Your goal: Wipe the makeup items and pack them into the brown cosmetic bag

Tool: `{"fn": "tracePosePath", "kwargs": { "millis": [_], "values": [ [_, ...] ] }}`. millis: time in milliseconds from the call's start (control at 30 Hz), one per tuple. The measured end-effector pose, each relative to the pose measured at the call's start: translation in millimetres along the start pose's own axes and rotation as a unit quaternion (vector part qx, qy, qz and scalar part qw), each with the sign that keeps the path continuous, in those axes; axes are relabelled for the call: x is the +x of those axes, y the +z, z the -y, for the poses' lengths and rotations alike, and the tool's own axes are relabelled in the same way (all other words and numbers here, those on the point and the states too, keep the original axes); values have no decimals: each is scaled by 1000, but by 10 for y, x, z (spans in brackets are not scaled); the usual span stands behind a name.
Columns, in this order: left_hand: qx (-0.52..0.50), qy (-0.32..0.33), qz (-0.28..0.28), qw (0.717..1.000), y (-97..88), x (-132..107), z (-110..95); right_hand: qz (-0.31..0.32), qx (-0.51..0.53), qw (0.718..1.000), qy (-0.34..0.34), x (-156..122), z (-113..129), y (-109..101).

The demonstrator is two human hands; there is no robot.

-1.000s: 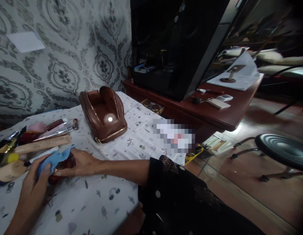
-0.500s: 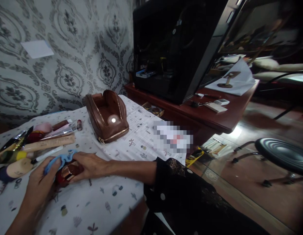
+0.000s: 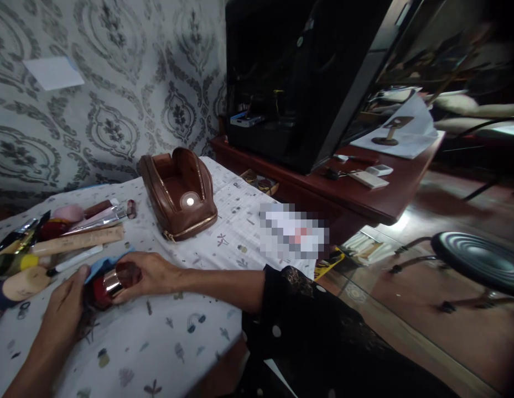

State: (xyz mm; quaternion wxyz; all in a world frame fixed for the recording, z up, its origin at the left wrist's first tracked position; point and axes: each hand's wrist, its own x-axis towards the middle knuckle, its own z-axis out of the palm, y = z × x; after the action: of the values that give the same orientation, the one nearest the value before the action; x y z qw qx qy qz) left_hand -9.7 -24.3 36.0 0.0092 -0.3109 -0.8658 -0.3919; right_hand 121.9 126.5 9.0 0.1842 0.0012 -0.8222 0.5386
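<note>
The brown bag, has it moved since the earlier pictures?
No. Judged against the printed plant on the cloth, the brown bag keeps the same place; only the whole view has shifted slightly.

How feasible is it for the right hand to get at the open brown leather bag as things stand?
Probably yes: nothing visible stands between the right hand and the bag, whose top gapes open, though that hand holds a dark red, copper-banded container.
</note>
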Motion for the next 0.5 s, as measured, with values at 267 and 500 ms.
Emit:
{"fn": "tracePosePath", "kwargs": {
  "millis": [267, 500],
  "values": [
    [-84, 10, 77, 993, 55, 9, 27, -39, 121, 989, 78, 32, -79, 36],
    [-166, 108, 44, 979, 95, 27, 64, -38, 88, 994, 57, 76, -128, 72]
  ]
}}
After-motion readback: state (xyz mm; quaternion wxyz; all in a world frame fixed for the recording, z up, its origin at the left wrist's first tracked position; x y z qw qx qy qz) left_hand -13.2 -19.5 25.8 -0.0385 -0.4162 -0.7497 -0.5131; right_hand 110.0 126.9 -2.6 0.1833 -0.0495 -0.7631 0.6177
